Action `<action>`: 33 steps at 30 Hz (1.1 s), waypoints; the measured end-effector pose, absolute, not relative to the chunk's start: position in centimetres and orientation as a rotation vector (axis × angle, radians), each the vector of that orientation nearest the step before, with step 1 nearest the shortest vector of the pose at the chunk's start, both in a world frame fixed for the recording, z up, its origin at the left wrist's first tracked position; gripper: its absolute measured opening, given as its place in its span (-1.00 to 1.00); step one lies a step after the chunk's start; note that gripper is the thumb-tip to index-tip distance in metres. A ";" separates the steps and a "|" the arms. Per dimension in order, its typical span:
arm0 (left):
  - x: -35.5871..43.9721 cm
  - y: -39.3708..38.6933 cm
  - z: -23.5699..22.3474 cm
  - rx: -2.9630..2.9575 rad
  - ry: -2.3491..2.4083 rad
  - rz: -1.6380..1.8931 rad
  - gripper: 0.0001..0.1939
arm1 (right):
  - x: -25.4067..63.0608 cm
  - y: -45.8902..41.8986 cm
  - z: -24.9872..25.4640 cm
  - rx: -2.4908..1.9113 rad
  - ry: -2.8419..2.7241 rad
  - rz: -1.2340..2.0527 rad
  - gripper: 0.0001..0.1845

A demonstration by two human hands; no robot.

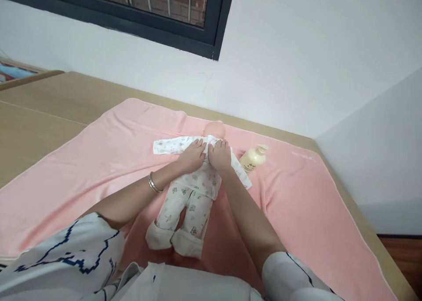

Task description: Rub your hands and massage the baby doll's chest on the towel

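A doll (pixel 214 128) lies on its back, its head toward the wall. It wears a white printed baby shirt (pixel 202 180) and matching trousers (pixel 194 213) with broad turned-up cuffs. One long sleeve stretches out to the left, the other slants down to the right. My left hand (pixel 193 156) is closed on the shirt's front at the upper chest, fingers over the cloth. Close beside it, my right hand (pixel 220 156) grips the shirt below the collar, its thumb near the middle. My fingers partly hide the chest, and what lies beneath them does not show.
A pink blanket (pixel 296 204) lies under the doll on a wooden surface (pixel 42 120). Right of the doll, a cream pump bottle (pixel 253 159) rests tilted, close to the sleeve. Behind are a white wall (pixel 280 63) and a dark-framed window (pixel 211 37).
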State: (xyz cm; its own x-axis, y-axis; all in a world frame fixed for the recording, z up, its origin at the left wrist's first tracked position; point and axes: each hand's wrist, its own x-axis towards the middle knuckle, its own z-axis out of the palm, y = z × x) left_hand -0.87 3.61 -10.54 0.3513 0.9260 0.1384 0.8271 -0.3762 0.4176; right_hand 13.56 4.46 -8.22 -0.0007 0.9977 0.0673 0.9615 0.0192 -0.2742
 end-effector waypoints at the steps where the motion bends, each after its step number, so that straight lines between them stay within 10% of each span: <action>1: -1.0 3.9 -10.5 2.351 1.554 0.513 -0.38 | 13.3 3.7 -8.4 -2.021 -2.054 0.213 -0.29; 33: -0.9 7.9 -13.5 2.174 1.494 0.884 -0.41 | 12.7 4.3 -9.1 -1.976 -1.843 0.390 -0.29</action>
State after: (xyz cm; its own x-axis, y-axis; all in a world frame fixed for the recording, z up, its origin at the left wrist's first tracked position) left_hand -0.92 7.86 -13.55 0.2459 0.9243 0.2919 0.7008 -0.3776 0.6052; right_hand 12.69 4.27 -9.14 0.0875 0.9935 0.0723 0.8791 -0.0429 -0.4746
